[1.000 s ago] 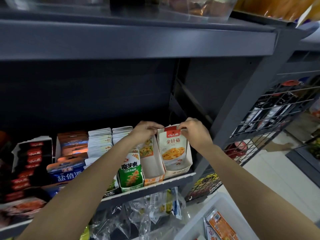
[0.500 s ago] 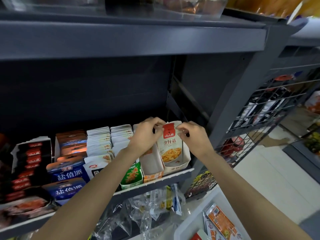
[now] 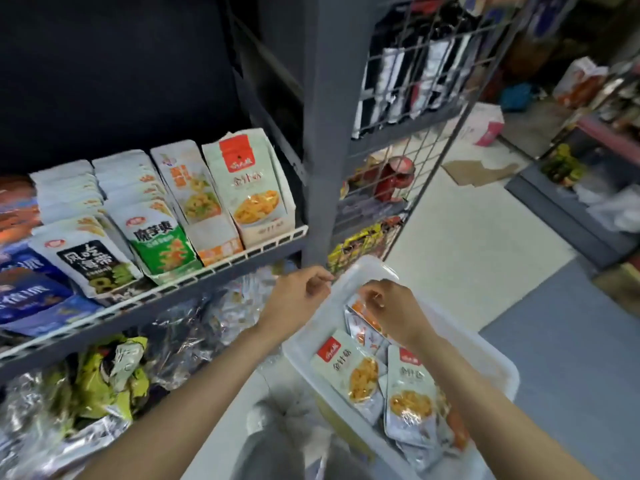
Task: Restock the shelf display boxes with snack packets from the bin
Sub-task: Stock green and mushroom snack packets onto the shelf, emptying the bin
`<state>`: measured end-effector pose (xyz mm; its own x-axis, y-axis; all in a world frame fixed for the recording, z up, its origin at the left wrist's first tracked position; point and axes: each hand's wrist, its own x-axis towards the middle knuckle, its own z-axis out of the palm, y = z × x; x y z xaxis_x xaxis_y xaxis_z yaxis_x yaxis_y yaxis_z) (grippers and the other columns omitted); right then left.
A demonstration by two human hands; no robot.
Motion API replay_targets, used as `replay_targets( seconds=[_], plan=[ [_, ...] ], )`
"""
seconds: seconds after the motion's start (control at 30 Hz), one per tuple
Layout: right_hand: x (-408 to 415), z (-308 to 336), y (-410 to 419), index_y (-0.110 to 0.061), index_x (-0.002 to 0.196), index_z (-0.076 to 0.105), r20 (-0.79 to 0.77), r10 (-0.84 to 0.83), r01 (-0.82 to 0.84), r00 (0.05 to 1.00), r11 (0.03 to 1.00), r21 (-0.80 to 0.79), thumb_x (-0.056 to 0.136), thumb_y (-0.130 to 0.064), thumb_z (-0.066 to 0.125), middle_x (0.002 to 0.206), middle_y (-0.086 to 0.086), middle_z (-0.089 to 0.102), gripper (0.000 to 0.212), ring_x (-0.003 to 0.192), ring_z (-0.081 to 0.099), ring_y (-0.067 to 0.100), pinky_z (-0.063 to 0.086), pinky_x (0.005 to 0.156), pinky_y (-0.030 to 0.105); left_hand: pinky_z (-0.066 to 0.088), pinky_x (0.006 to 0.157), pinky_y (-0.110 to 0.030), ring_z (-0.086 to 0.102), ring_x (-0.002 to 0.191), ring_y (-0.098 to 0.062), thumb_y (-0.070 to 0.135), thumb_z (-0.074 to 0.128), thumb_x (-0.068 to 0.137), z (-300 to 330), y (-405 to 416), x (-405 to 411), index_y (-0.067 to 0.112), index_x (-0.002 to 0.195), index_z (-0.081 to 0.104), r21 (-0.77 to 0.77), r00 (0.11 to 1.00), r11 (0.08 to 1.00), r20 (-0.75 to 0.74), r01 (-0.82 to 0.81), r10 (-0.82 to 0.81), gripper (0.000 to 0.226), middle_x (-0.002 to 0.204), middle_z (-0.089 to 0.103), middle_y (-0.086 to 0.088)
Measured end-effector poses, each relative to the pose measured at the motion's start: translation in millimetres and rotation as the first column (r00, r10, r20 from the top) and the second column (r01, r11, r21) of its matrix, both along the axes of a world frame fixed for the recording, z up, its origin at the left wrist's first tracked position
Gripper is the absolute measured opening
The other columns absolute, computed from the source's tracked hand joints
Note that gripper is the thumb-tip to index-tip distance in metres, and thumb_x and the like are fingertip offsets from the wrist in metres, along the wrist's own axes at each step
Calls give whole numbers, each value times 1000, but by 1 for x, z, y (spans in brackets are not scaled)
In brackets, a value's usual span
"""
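Two 金针菇 packets (image 3: 349, 370), white bin (image 3: 498, 367)

Pretty soft overall, with motion blur smearing the packet print on the shelf (image 3: 214, 268). The back of the shelf is almost black, while the floor (image 3: 478, 244) is bright and washed out. Glare on the white bin (image 3: 377, 268) rim. Wide-angle bending tilts the wire rack (image 3: 433, 98) near the edge.

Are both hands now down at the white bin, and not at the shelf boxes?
Yes: the left hand is at the white bin rim and the right hand is over its packets.
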<state>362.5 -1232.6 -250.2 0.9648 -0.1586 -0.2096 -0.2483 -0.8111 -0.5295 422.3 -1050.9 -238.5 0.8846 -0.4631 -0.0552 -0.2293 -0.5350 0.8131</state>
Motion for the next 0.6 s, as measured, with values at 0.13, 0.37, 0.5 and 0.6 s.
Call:
replay_targets(
  seconds=[0.13, 0.37, 0.5, 0.6],
  plan=[
    [-53, -51, -36, -6, 107, 64, -257, -154, 155, 954, 988, -15, 88, -7, 50, 102, 16, 66, 24, 94, 63, 34, 46, 78, 33, 48, 73, -25, 63, 82, -17, 16, 55, 90, -53, -38, -34, 16, 101, 64, 162, 983, 981, -164, 106, -80, 13, 90, 65, 3],
    [-118, -122, -69, -16, 144, 30, -479, -199, 250, 855, 967, 44, 73, -28, 77, 144, 8, 41, 87, 131, 39, 25, 34, 109, 37, 43, 96, -38, 46, 122, -29, 33, 56, 89, -118, -73, -64, 9, 132, 43, 589, 904, 697, -363, 410, -225, 52, 135, 46, -11],
    [-129, -139, -74, -19, 151, 2, -487, -93, 106, 868, 994, -1, 71, -34, 79, 158, 4, -2, 113, 145, 1, 26, 12, 118, 42, 26, 107, -45, 27, 138, -26, 42, 58, 86, -129, -74, -71, 17, 145, 27, 703, 878, 526, -377, 479, -295, 71, 154, 23, -2],
    [-123, -140, -78, -21, 150, 1, -483, -78, 72, 872, 997, -32, 65, -32, 83, 158, 2, -2, 119, 146, -2, 24, 13, 117, 45, 15, 113, -51, 9, 144, -25, 42, 63, 83, -135, -72, -74, 24, 150, 12, 697, 870, 522, -423, 491, -254, 85, 158, 3, -2]
  ],
)
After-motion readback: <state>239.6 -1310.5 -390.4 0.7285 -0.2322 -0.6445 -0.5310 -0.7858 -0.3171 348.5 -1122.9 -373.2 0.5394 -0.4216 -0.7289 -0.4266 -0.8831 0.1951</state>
